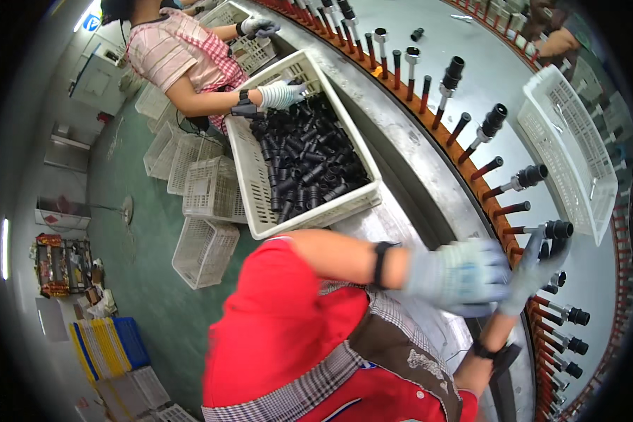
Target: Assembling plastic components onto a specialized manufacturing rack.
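While extending the L forearm sideways, holding the gloved left hand (457,274) w/ back up, fingers bending in, just beside the R palm; showing blurred, so can't tell if clenched or grasping. Holding the gloved right hand (531,278) upright from below, fingertips overlapping a black ribbed fitting (558,230) on its spindle; can't tell if gripping or only touching. Facing a close row of spindles (451,84) & dark pegs (461,129) on a curved brown rail (430,121), blocking sideways moves. Having a white slotted crate (318,213), heaped w/ black plastic fittings (309,155), just past the L forearm; sharing it w/ a co-worker's gloved hand (281,95). Bordering the rail w/ a metal edge strip (420,151). Having, beyond the spindle tips, reach room over pale tabletop (492,67), up to a white slotted basket (580,155).
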`<state>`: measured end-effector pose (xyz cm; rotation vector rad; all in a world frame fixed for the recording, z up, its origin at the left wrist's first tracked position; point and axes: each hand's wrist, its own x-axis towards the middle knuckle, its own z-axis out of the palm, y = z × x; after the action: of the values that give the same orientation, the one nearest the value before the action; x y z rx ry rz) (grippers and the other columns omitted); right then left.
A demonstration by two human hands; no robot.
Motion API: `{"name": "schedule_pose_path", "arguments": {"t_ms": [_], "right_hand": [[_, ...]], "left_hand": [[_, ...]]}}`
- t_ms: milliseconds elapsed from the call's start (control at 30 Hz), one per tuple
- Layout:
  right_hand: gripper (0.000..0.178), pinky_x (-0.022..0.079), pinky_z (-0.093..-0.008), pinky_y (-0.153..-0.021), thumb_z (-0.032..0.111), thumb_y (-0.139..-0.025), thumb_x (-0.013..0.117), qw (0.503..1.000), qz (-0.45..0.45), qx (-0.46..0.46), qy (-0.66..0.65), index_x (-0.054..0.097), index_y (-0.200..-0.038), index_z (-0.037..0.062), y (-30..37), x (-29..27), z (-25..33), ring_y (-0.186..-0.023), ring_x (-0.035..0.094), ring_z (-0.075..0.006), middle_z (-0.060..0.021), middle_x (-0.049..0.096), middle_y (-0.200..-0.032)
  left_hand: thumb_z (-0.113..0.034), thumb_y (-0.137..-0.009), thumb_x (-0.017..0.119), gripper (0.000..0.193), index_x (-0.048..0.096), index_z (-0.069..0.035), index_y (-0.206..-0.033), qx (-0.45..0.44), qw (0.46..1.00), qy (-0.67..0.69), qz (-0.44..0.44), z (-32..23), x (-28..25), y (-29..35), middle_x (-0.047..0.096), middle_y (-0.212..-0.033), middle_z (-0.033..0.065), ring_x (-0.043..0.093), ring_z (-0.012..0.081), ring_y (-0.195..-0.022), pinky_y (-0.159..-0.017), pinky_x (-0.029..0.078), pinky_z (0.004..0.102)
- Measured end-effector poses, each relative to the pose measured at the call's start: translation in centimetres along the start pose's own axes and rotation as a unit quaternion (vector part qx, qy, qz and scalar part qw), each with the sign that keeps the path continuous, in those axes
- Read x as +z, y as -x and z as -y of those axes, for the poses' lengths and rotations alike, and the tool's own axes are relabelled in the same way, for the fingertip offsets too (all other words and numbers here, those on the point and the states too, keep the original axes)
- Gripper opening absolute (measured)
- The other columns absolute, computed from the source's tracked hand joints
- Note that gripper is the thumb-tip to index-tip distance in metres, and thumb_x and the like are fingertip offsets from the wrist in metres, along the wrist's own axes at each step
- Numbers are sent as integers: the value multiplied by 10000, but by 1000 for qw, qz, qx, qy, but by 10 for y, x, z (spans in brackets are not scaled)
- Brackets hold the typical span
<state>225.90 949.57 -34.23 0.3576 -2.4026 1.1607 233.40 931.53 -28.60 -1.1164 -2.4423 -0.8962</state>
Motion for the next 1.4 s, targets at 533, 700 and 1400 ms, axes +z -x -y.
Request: {"name": "schedule_pose_path", "arguments": {"t_ms": [533, 700, 1400], "right_hand": [[265, 553, -413, -771, 183, -721, 667, 544, 745, -336, 191, 725, -957, 76, 74, 327, 191, -948, 669, -313, -169, 685, -1019], [228, 555, -401, -748, 180, -857, 528, 677, 599, -396, 160, 734, -941, 125, 134, 305, 164, -906, 687, -266, -103, 711, -958], [288, 498, -367, -744, 255, -739, 712, 820, 572, 4, 19, 710, -996, 125, 110, -249, -5, -832, 641, -257, -97, 679, -894]], "left_hand": [[-200, -710, 627, 297, 719, -65, -958, -438, 713, -85, 541, 146, -115, 282, 682, -1015, 169, 665, 323, -917, -785, 534, 411], [-243, -753, 637, 322, 714, -132, -1045, -479, 685, -152, 528, 111, -43, 290, 658, -1148, 124, 640, 289, -1037, -863, 513, 413], [-234, -744, 649, 434, 528, -42, -1113, -213, 868, 23, 447, -99, 5, 72, 632, -964, 212, 619, 390, -900, -766, 500, 447]]}}
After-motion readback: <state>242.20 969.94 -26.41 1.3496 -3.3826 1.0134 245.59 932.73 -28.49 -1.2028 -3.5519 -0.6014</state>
